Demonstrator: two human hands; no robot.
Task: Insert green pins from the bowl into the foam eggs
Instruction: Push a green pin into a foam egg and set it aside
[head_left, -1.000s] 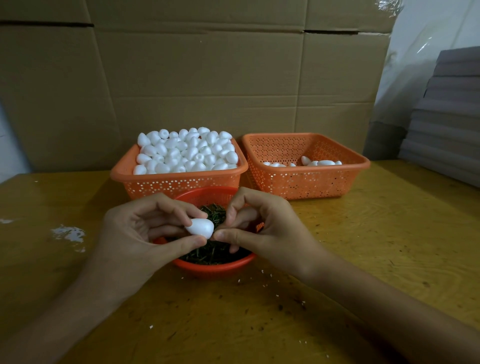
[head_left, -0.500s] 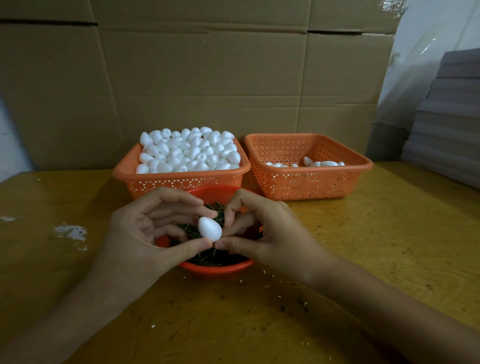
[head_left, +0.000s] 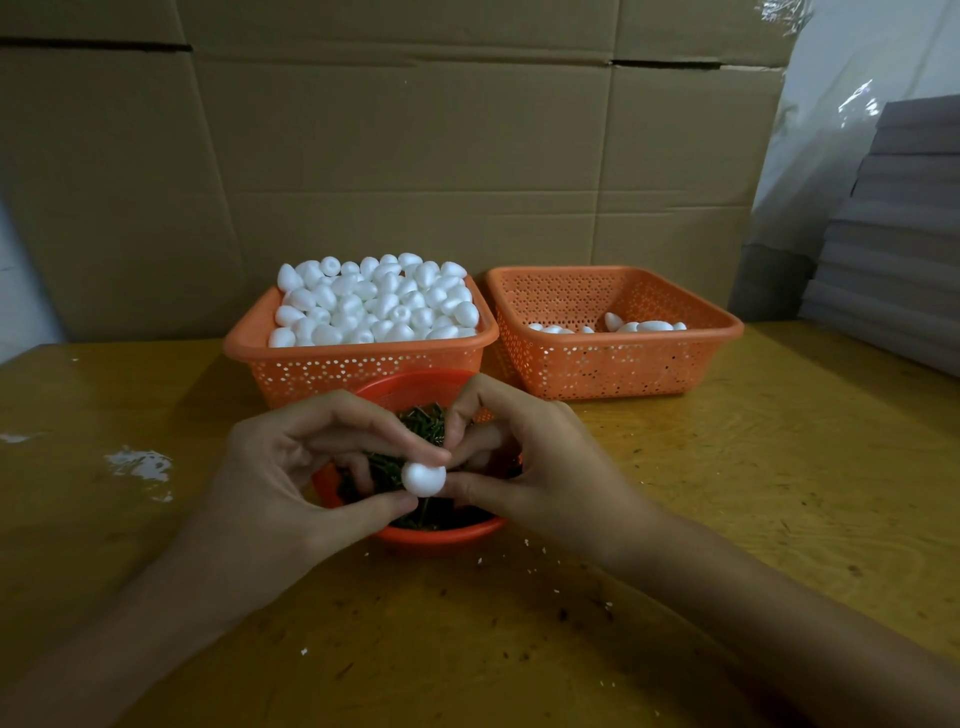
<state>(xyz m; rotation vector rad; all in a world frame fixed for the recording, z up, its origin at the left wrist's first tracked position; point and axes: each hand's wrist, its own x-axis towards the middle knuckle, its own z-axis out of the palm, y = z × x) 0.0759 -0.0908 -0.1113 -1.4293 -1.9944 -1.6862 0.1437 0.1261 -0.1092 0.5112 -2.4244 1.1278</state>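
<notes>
Where: foam egg (head_left: 423, 478) centre frame, above the bowl (head_left: 441, 535) of green pins (head_left: 421, 421).
Left hand (head_left: 280, 483): thumb and forefinger pinching it.
Right hand (head_left: 540, 467): fingertips nipping its right side.
Feel: featherlight, dentable; grip flanks softly.

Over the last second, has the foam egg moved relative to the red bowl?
Yes. Against the red bowl, the foam egg pinched in the left hand has shifted slightly right and down toward the bowl's near rim.

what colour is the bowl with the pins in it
Red-orange. The bowl shows best in the head view, with dark green pins inside.
</notes>
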